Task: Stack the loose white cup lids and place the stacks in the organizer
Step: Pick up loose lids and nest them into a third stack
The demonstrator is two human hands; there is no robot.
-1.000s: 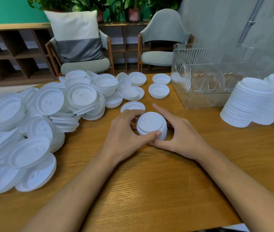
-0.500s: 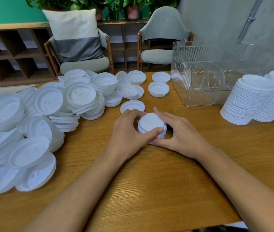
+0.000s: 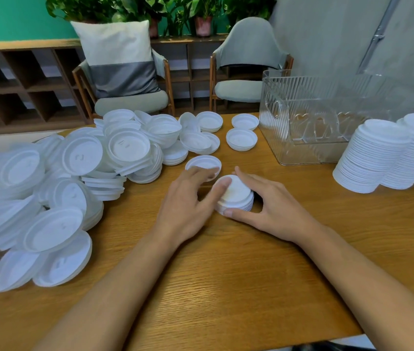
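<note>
While the right hand [image 3: 274, 211] cups the lid stack [image 3: 236, 196], the left hand [image 3: 185, 206] spreads, its blurred fingertips [image 3: 207, 172] over 1 loose lid [image 3: 202, 160]; open bench [image 3: 226, 274] lies nearer.

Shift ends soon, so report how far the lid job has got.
Done: two tall lid stacks stand beside the clear organizer, none visibly inside. In hand: the right hand holds a small stack; the left hand is at a single lid. Left: the big loose pile.

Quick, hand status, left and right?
Left hand: open, blurred, touching a single lid, thumb against the stack.
Right hand: holding the stack between thumb and fingers.
</note>
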